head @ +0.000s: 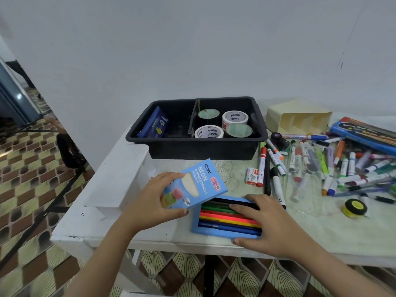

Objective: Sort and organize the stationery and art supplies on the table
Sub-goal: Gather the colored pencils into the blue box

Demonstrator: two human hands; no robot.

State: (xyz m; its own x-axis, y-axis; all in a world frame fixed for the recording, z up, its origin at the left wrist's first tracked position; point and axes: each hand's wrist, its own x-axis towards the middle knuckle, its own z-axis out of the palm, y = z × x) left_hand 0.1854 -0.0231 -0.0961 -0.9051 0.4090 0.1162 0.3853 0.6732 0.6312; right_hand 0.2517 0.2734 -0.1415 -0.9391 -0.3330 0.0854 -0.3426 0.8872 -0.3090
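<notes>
Tabletop [231, 172], sorting at an early stage, to judge by how little is put away. The black bin [203, 148] at upper centre is split by a divider. Its left compartment holds one blue box [155, 123] leaning on the wall, and its right compartment holds four tape rolls [209, 131].

Still unsorted at the right of the frame:
- a loose heap of markers [342, 168] spread around a clear case [304, 174];
- a cream organiser [297, 116] tipped on its side with its slots showing nothing inside;
- a small box [252, 176], possibly staples, though the print is too small to read;
- a black-and-yellow roll [354, 207] lying apart at lower right.

At lower centre, near the front edge, a pencil tray [227, 219] lies flat, filled with coloured pencils side by side. The right hand [272, 224] clasps it, with its fingers [242, 209] across the pencils and the thumb against the near edge. The left hand [154, 196] grips the blue sleeve [199, 183] just left of the tray, tilted and overlapping its corner. The step in hand appears to be closing the pencil set before it is stowed.
</notes>
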